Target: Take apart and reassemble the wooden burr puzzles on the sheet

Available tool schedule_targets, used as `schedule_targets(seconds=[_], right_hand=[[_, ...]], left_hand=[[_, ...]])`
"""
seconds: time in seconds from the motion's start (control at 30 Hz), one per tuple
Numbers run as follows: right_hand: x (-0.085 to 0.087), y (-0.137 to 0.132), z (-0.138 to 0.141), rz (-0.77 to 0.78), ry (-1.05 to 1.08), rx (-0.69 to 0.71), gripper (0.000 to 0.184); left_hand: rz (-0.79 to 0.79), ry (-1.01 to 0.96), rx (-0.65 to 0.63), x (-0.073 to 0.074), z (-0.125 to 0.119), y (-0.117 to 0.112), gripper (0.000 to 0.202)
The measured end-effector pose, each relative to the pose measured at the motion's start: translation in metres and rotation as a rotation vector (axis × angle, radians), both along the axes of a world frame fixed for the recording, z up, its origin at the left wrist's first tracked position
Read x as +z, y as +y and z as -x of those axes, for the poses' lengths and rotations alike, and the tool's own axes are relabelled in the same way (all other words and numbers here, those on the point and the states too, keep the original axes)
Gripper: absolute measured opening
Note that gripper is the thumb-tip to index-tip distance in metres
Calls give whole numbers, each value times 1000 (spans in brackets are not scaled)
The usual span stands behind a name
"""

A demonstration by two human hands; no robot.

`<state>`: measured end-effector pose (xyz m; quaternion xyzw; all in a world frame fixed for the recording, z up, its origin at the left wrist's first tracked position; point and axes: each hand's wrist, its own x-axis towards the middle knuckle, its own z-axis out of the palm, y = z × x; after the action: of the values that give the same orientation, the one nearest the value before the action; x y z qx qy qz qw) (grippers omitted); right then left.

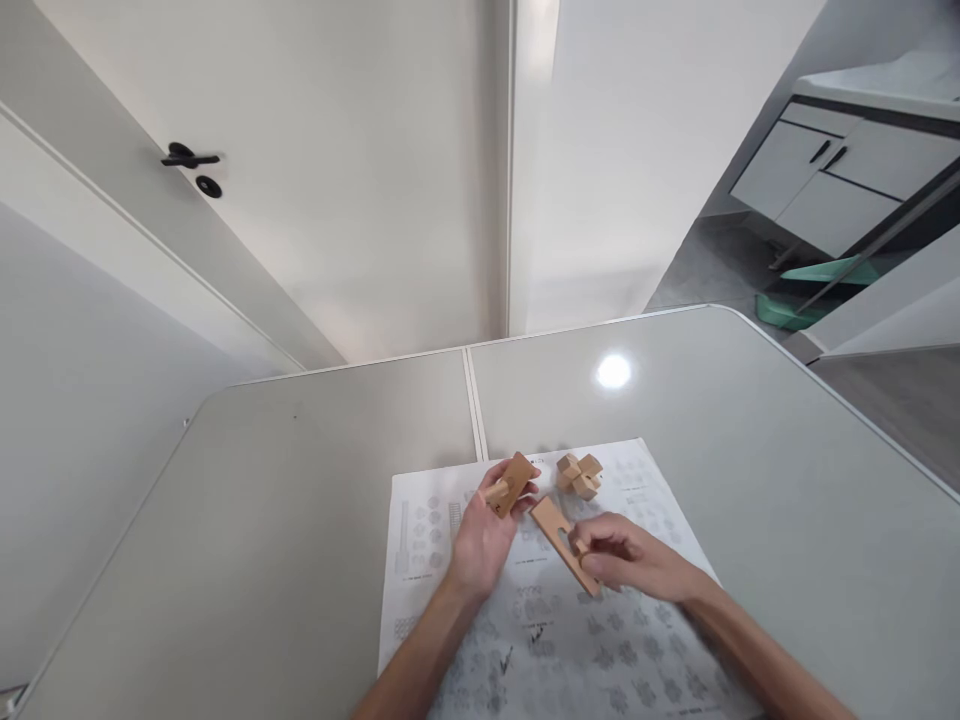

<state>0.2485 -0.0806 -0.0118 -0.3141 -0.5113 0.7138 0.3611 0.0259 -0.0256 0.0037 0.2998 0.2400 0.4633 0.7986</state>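
Note:
My left hand (484, 540) is closed round a small wooden block (516, 480), tilted up off the sheet, with a short round peg (496, 491) standing out of its face. To its right, a flat wooden board (559, 535) with a cut-out in its edge slants down toward me. My right hand (619, 555) pinches this board near its lower half, fingertips at the cut-out. Just beyond the right hand sits an assembled wooden burr puzzle (580, 477) of crossed bars. The two held pieces are close together but apart.
Under the hands lies a large printed instruction sheet (420, 610) with many small diagrams. It rests on a grey table (300, 540) with a seam (474, 400) across it. Behind stands a white door with a black handle (187, 160); a white cabinet (847, 170) is at right.

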Motion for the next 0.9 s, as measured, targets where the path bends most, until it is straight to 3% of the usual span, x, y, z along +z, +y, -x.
schedule_targets(seconds=[0.13, 0.3, 0.5, 0.9], right_hand=[[10, -2, 6, -187, -443, -1, 36], [11, -4, 13, -369, -691, -71, 37], [9, -3, 10, -500, -756, -98, 39], [19, 0, 9, -590, -745, -57, 26]], left_hand=[[79, -57, 51, -2, 3, 2, 63], [158, -60, 53, -5, 5, 4, 67], [215, -50, 47, -8, 6, 7, 70], [82, 34, 69, -4, 4, 5, 65]])
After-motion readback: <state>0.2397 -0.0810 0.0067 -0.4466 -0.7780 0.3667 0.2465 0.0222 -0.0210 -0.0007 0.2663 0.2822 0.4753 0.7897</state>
